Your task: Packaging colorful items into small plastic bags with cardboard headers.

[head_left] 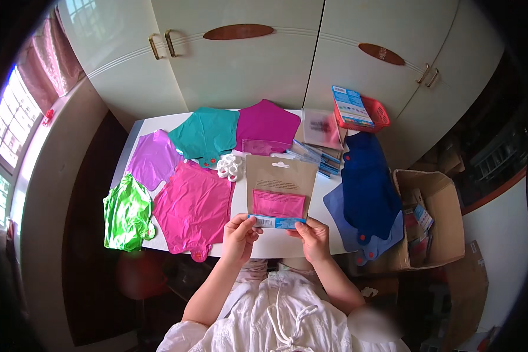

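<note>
Upright above the table's near edge is a flat clear plastic packet (pixel 281 175) with a brown card, a hang hole at the top, a folded pink piece (pixel 278 203) inside and a blue printed strip along the bottom. My left hand (pixel 239 236) pinches its lower left corner. At the lower right corner, my right hand (pixel 314 236) grips it between thumb and fingers. Left of the packet lies a flat, wrinkled pink foil piece (pixel 195 208) with a round tab. Small white rings, perhaps rolled ribbon (pixel 229 168), sit beyond it.
Flat shiny pieces in green (pixel 127 214), lilac (pixel 154 155), teal (pixel 205 135) and purple (pixel 268 126) spread across the white table (pixel 239 202). Dark blue pieces (pixel 366 193) overhang its right side. Flat packets (pixel 322 159), a red basket (pixel 378 112) and an open cardboard box (pixel 446 205) stand rightward.
</note>
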Tool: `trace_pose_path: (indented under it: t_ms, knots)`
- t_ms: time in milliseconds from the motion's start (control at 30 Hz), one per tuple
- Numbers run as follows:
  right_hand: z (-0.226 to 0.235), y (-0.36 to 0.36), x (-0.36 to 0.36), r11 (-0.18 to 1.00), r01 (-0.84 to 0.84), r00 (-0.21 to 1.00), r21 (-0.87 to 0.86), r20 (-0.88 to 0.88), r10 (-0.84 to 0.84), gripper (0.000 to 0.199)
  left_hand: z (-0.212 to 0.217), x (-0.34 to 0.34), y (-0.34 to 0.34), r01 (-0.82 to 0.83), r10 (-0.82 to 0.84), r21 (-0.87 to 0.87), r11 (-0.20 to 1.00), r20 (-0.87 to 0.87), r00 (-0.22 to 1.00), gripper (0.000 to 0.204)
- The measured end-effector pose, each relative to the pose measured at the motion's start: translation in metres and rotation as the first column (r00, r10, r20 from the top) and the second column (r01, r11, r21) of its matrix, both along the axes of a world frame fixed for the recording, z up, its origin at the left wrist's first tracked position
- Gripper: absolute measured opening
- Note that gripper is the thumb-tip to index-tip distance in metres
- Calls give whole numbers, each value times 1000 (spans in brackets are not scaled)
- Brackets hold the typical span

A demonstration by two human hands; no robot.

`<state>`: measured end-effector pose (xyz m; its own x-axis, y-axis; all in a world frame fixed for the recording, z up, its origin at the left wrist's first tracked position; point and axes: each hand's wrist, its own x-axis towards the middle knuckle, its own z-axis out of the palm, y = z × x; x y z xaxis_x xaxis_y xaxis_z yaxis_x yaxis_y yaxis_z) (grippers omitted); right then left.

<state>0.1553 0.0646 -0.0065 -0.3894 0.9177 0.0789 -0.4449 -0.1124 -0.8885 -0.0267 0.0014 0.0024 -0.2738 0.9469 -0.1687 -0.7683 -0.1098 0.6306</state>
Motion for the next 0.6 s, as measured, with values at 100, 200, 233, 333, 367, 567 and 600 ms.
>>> trace_pose_path:
  t_ms: [100, 200, 233, 333, 367, 567, 600]
  knots:
    - [1, 0, -1, 1000, 4, 1000, 6, -5, -4, 17, -1, 0, 2, -10, 10, 6, 1000, 9, 1000, 1]
    - [5, -1, -2, 1000, 10, 1000, 16, -1, -10, 18, 3, 0, 3, -11, 11, -6, 1000, -2, 1000, 3]
    - [7, -2, -2, 1000, 12, 1000, 21, 3, -12, 18, 3, 1, 3, -20, 20, -11, 1000, -2, 1000, 5]
    - [8, -5, -1, 995, -4, 997, 104, 83, -5, 17, 7, 1, 5, -6, 6, -18, 1000, -31, 1000, 8]
    - [8, -5, -2, 995, -3, 997, 99, 74, -4, 17, 8, 1, 5, 5, -6, -20, 1000, -46, 999, 10]
    - [5, -5, -5, 999, 22, 999, 41, 27, -23, 17, 5, 8, 8, -88, 84, -74, 993, -54, 995, 12]
    - [4, -5, -5, 999, 28, 999, 35, 22, -28, 17, 5, 8, 7, -88, 85, -71, 994, -47, 995, 11]
